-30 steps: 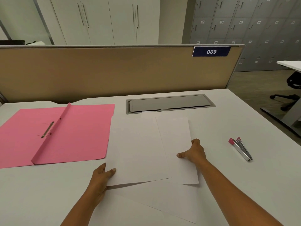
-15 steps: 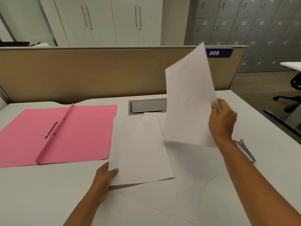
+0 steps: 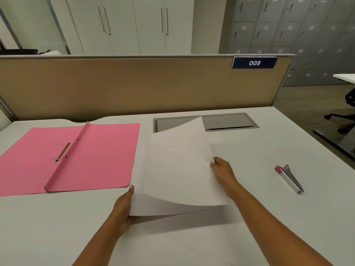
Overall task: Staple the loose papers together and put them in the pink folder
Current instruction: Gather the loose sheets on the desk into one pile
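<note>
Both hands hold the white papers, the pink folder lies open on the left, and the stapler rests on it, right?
Not quite. The head view shows the stapler on the desk at the right, apart from the pink folder. The left hand and right hand do hold the papers, and the folder lies open.

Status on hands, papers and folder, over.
Gripping white sheets with left hand and right hand. Open pink folder at left; stapler at right, untouched. Another loose sheet flat on desk.

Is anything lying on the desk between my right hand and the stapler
Nothing visible does: only bare desk lies between the right hand and the stapler. That hand pinches the top sheet, though.
</note>
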A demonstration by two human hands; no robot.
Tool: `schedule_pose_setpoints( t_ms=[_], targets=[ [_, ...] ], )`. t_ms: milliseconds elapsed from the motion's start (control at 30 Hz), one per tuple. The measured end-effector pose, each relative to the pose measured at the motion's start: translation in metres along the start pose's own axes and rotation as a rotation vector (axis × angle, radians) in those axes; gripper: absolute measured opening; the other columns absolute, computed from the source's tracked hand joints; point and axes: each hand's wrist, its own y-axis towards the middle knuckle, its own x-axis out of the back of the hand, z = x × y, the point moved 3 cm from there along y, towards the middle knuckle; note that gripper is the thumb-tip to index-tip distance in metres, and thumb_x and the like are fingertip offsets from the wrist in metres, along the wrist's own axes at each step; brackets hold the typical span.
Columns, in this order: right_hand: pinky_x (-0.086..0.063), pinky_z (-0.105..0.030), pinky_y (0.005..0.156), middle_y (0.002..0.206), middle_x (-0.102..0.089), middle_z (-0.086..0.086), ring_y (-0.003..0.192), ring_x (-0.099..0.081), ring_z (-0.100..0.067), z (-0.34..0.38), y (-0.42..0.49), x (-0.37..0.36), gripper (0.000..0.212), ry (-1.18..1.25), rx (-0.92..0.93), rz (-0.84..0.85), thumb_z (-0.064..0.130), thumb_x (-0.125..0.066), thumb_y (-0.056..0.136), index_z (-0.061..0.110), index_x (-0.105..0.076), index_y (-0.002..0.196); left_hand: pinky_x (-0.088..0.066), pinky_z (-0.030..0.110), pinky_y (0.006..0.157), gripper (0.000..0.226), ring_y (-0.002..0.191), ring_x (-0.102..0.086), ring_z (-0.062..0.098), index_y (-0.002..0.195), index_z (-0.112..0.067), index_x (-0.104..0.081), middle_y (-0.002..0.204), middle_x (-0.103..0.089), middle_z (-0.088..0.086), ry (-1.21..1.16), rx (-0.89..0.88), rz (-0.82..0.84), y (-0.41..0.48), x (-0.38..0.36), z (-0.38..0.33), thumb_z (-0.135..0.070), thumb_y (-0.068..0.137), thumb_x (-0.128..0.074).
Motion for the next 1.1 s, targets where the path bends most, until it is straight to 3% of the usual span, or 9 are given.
schedule_pose_setpoints(
  t_ms=[67,167,267,367,467,600,1100],
  targets=[
    [-0.038,-0.024,0.076,0.101,-0.059,-0.011,0.09,-0.054,-0.023,-0.01,-0.004,-0.014,0.029,-0.024,-0.013,0.051,0.007,-0.037,0.094,-0.001,-0.059,0.113,-0.05,0.037,0.074,0.027,0.091,-0.059,0.027,0.107,-0.016,-0.053,0.097,-0.064,0.004,0.057,-0.033,0.04,-0.001,-0.004,-0.002,-0.038,0.092,-0.047],
    [-0.035,-0.025,0.066,0.087,-0.056,-0.013,0.08,-0.05,-0.023,-0.014,-0.01,-0.031,0.027,-0.058,0.018,0.103,0.011,-0.038,0.096,-0.006,-0.058,0.1,-0.05,0.036,0.075,0.033,0.096,-0.059,0.029,0.121,-0.015,-0.047,0.118,-0.059,0.009,0.14,-0.127,0.054,0.0,-0.006,-0.002,-0.011,0.089,-0.056],
    [-0.04,-0.023,0.072,0.106,-0.064,-0.017,0.088,-0.056,-0.025,-0.014,-0.011,-0.03,0.027,-0.169,0.075,0.059,0.016,-0.043,0.096,-0.001,-0.06,0.11,-0.048,0.044,0.091,0.05,0.105,-0.058,0.036,0.134,-0.011,-0.042,0.125,-0.056,0.014,0.141,-0.176,0.02,0.001,-0.001,0.002,0.005,0.088,-0.052],
    [-0.041,-0.027,0.092,0.127,-0.055,-0.012,0.114,-0.052,-0.024,-0.024,-0.006,-0.016,0.036,-0.399,0.102,-0.006,0.017,-0.054,0.09,0.006,-0.052,0.125,-0.046,0.045,0.095,0.051,0.107,-0.057,0.038,0.135,-0.013,-0.042,0.123,-0.057,0.015,0.108,-0.221,-0.022,0.001,0.007,0.001,0.006,0.088,-0.05],
    [-0.036,-0.034,0.103,0.139,-0.039,-0.009,0.132,-0.033,-0.026,-0.031,-0.003,-0.005,0.062,-0.656,0.032,0.037,0.036,-0.062,0.084,0.01,-0.039,0.135,-0.047,0.044,0.092,0.05,0.101,-0.059,0.037,0.135,-0.012,-0.041,0.117,-0.058,0.015,0.096,-0.24,-0.039,0.002,0.016,-0.001,0.006,0.089,-0.048],
    [-0.035,-0.038,0.103,0.139,-0.034,-0.007,0.132,-0.03,-0.026,-0.029,0.0,-0.001,0.079,-0.83,0.007,0.095,0.054,-0.063,0.076,0.012,-0.033,0.136,-0.047,0.044,0.091,0.05,0.097,-0.059,0.036,0.134,-0.008,-0.042,0.114,-0.058,0.015,0.096,-0.223,-0.056,0.008,0.023,-0.002,0.009,0.088,-0.047],
    [-0.035,-0.045,0.103,0.14,-0.03,-0.008,0.132,-0.03,-0.028,-0.021,0.019,0.011,0.108,-0.925,-0.077,0.187,0.066,-0.071,0.057,0.011,-0.025,0.138,-0.047,0.048,0.094,0.049,0.103,-0.059,0.039,0.134,-0.008,-0.043,0.124,-0.059,0.02,0.086,-0.194,-0.06,0.014,0.021,0.004,0.007,0.088,-0.049]
  ],
)
